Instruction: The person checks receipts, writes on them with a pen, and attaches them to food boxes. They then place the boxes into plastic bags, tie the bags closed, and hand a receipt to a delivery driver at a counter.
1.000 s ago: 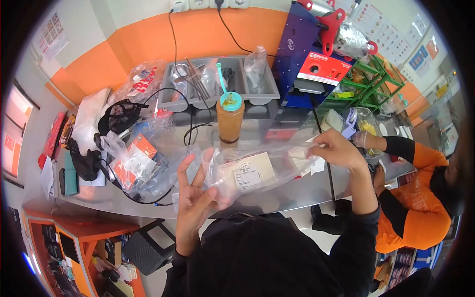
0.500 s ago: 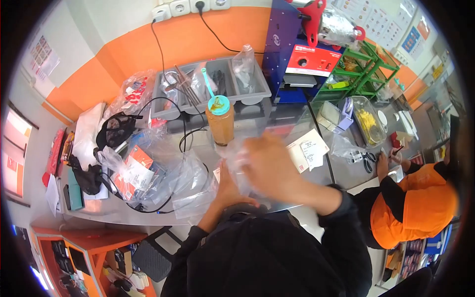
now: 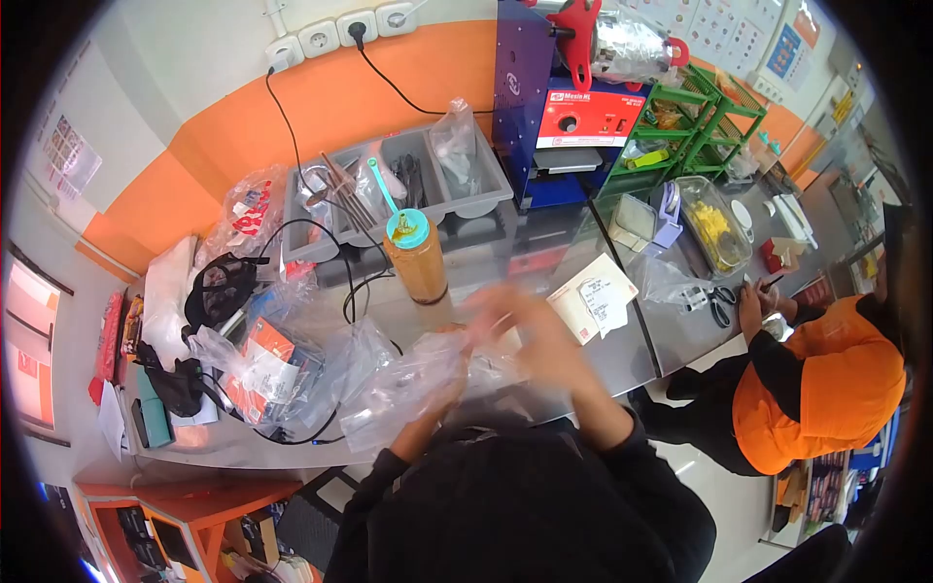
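The left hand (image 3: 439,387) pinches the clear plastic bag (image 3: 389,381) in its fingers; the right hand (image 3: 533,328) blurs beside it, grip untellable. A hasty sweep could topple the lidded drink cup (image 3: 416,264) just beyond the fingers.

Looks like a drink shop's prep area: blue cup-sealing machine (image 3: 569,107) at 12 o'clock, grey utensil tray (image 3: 486,180) with straws at 11, capped bottle of tea-coloured drink (image 3: 416,262) near centre, menu posters (image 3: 724,24) at 1, co-worker in orange uniform (image 3: 826,389) at 3, along a steel counter (image 3: 622,350)
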Tool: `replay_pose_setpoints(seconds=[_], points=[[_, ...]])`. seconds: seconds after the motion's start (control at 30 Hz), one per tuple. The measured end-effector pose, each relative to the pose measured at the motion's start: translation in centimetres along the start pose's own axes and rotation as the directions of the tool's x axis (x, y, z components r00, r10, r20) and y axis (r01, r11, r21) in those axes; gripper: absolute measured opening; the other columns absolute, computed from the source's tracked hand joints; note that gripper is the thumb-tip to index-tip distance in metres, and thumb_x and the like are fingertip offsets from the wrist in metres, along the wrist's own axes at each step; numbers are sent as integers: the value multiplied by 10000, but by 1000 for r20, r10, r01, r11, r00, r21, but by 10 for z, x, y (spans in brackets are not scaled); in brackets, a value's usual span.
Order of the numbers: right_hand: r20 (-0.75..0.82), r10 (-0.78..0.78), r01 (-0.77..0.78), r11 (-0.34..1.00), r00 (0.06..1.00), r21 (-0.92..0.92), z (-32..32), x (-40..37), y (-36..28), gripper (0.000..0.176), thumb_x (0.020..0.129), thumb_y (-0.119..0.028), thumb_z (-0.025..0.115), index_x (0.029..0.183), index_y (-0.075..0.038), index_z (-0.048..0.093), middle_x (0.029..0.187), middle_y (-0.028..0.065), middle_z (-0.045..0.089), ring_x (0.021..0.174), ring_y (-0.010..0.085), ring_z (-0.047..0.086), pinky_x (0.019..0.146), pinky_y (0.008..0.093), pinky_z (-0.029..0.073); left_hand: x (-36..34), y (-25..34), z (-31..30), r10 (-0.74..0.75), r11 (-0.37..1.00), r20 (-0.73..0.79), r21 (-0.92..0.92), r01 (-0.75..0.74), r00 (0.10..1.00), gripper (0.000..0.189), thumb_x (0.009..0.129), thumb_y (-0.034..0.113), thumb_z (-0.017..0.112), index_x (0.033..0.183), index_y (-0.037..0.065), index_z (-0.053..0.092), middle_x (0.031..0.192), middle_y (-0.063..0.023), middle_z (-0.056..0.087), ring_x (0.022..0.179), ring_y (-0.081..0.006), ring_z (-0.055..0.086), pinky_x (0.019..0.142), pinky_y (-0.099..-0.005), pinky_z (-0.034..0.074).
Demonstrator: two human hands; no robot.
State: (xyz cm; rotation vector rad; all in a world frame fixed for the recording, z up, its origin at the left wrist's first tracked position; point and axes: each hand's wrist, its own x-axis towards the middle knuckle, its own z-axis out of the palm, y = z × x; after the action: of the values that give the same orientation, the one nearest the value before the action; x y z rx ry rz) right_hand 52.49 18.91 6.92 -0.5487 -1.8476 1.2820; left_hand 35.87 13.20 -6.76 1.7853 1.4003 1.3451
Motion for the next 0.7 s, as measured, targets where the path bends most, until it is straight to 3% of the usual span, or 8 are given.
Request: replay_pose_setpoints(seconds=[0.03, 0.1, 0.17, 0.23, 0.33, 0.43, 0.6, 0.7], points=[[-358, 152, -178, 983, 921, -42, -33, -4, 21, 308, 886, -298, 615, 1069, -52, 590, 875, 40, 641, 796, 151, 625, 725, 293, 500, 8, 7, -8, 26, 1000, 24, 8, -27, 999, 287, 843, 278, 620, 970, 52, 499, 968, -81, 500, 963, -264, 473, 886, -389, 377], [-380, 495, -402, 865, 781, 300, -76, -27, 84, 393, 932, -398, 548, 1084, -37, 583, 916, 56, 648, 847, 174, 628, 773, 311, 502, 31, 34, -35, 131, 990, 133, 35, -136, 982, 188, 895, 243, 591, 918, 61, 550, 910, -61, 543, 915, -254, 507, 862, -379, 394], [153, 685, -585, 460, 713, 668, -50, -36, 121, 587, 942, -555, 432, 1187, -31, 530, 1091, 162, 582, 1050, 231, 581, 895, 384, 482, 59, 76, -61, 243, 953, 320, 95, -286, 916, 174, 908, 239, 585, 863, 72, 568, 858, -57, 547, 872, -255, 518, 822, -366, 401], [586, 472, -692, 75, 659, 718, 8, -25, 107, 736, 905, -637, 396, 1329, -37, 433, 1262, 183, 504, 1209, 275, 485, 1028, 417, 386, 80, 106, -79, 292, 886, 561, 146, -440, 775, 206, 882, 267, 601, 805, 82, 550, 810, -68, 513, 832, -267, 504, 766, -349, 398], [634, 273, -645, -61, 723, 762, 67, -11, 77, 749, 871, -605, 477, 1352, -37, 400, 1307, 175, 460, 1238, 281, 453, 1046, 419, 363, 94, 136, -89, 486, 765, 438, 205, -610, 756, 230, 831, 282, 664, 786, 94, 538, 752, -27, 484, 740, -222, 493, 653, -342, 392], [521, 246, -536, -8, 817, 844, 73, -8, 52, 783, 838, -573, 558, 1375, -36, 367, 1352, 168, 415, 1266, 287, 420, 1063, 422, 341, 102, 144, -113, 544, 506, 541, 397, -765, 641, 253, 792, 283, 701, 758, 96, 533, 722, -21, 474, 690, -218, 490, 613, -331, 393], [163, 195, -235, 448, 967, 862, 58, -8, 28, 882, 782, -520, 693, 1413, -36, 313, 1426, 155, 342, 1312, 296, 365, 1093, 426, 303, 93, 142, -135, 452, 214, 359, 845, -490, 817, 203, 817, 242, 664, 926, 75, 625, 787, -70, 568, 717, -251, 565, 642, -365, 450], [-172, -197, 224, 962, 965, 155, 69, 0, 95, 1012, 669, -388, 827, 1442, -87, 248, 1450, 149, 296, 1330, 328, 339, 1094, 541, 249, 96, 136, -140, 239, 436, 160, 863, -253, 958, 271, 841, 244, 629, 1032, 52, 628, 852, -97, 599, 762, -280, 583, 685, -395, 460]])
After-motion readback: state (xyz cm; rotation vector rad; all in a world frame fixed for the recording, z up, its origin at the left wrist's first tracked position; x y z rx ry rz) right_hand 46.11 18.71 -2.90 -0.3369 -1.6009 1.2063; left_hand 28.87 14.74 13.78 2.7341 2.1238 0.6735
